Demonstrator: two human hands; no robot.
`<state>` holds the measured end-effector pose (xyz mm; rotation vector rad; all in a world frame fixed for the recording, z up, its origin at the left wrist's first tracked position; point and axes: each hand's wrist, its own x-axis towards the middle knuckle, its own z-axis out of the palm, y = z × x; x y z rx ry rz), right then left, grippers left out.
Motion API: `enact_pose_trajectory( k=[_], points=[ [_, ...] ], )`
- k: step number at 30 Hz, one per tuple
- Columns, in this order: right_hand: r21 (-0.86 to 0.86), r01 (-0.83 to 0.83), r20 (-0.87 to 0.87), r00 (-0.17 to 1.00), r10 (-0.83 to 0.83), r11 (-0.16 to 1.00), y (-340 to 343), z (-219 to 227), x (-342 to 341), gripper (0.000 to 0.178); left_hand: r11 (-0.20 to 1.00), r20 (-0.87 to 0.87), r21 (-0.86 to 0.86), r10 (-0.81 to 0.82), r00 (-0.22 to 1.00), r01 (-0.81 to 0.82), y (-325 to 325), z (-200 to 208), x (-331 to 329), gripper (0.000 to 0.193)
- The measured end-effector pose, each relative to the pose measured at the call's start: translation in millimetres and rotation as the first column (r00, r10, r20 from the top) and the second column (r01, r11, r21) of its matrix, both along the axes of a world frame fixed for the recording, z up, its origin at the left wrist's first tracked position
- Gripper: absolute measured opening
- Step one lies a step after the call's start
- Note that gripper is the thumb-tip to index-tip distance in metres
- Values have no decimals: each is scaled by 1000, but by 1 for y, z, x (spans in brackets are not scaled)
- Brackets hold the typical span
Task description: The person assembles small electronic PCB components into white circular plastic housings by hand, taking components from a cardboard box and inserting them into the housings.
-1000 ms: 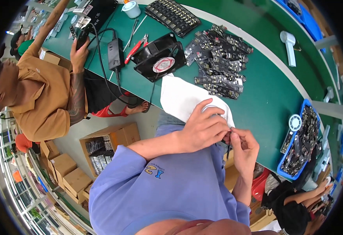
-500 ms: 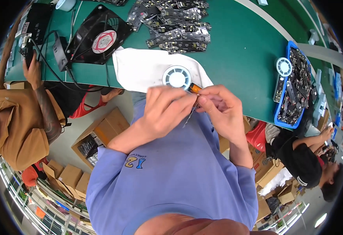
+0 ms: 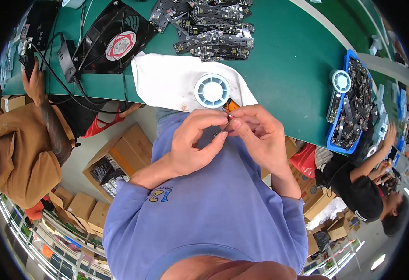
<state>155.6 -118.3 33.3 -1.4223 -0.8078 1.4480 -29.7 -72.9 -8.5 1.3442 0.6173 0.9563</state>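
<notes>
The left hand (image 3: 195, 140) comes from 8 o'clock, its forearm slanting up toward the middle of the view. Its thumb and index finger reach toward 2 o'clock, and they form a curved gap with the tips near each other. The other fingers are mostly hidden behind. A thin dark strand (image 3: 221, 129) passes by these tips, but I cannot tell if this hand grips it.

The right hand (image 3: 259, 133) comes from 5 o'clock, with the wrist bent so that the fingers point to 10 o'clock. The thumb and index finger are closed in a pinch upon the upper end of the strand, where a small red part shows. So the 2 hands meet almost fingertip to fingertip, in front of the blue shirt (image 3: 209, 196).

From the fingertips, an orange piece (image 3: 231, 105) is just beside them at 12 o'clock. At 11 o'clock is a light blue round fan head (image 3: 212, 91), seen over the white cloth (image 3: 160, 81). Farther at 12 o'clock lie the dark circuit boards (image 3: 214, 35) on the green table (image 3: 288, 70). A black square fan (image 3: 106, 42) stands at 10 o'clock, and a blue basket (image 3: 346, 60) full of boards is near 3 o'clock.
</notes>
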Motion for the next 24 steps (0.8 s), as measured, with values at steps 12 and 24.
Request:
enact_pose_trajectory(
  k=[12, 24],
  points=[
    [-6, -73, 100, 992, 73, 997, 7, 1, 4, 17, 999, 70, -35, -38, 997, 41, 5, -1, -7, 39],
    [246, -218, 378, 919, 114, 945, 19, 6, 13, 20, 969, 184, -212, -90, 979, 129, 9, -3, -13, 38]
  ],
)
